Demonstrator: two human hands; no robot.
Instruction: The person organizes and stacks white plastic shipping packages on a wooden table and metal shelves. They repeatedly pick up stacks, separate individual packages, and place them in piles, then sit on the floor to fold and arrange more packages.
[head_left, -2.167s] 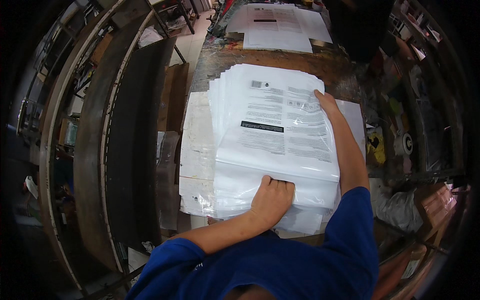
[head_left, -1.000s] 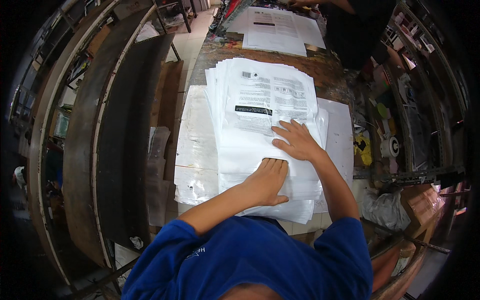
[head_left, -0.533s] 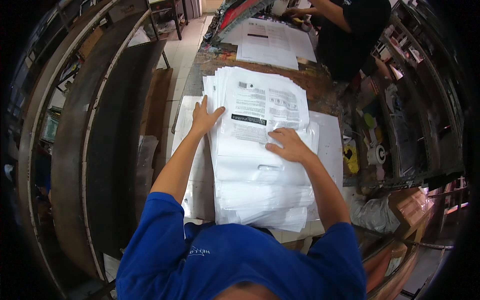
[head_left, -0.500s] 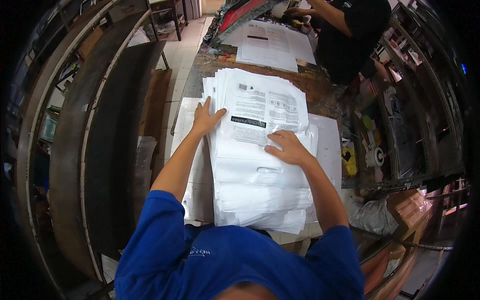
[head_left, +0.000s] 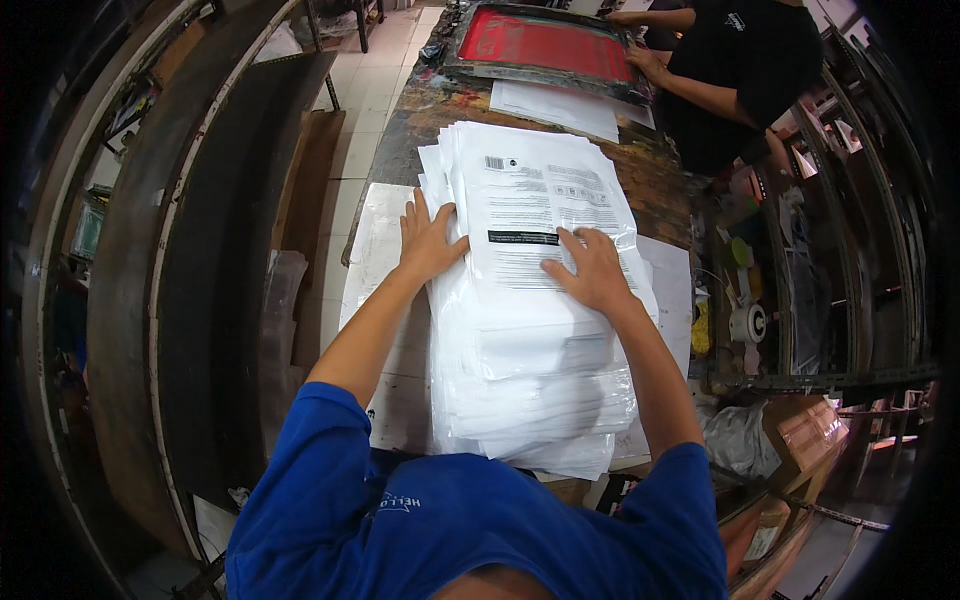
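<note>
My left hand (head_left: pixel 428 240) now moved from the stack's near edge to its left side, right hand (head_left: pixel 592 270) flat on the stack of white printed bags (head_left: pixel 530 300), both open, fingers spread, on the surface (head_left: pixel 660 190).

white printed bags (head_left: pixel 530 300), red screen frame (head_left: pixel 545 45), blue sleeves (head_left: pixel 330 440)

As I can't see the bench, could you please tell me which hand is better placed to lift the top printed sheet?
Probably the right hand: it lies flat on the top printed sheet, while the left hand rests at the stack's left edge.

A thick, slightly fanned stack of clear printed bags (head_left: pixel 530 330) lies flat.
</note>
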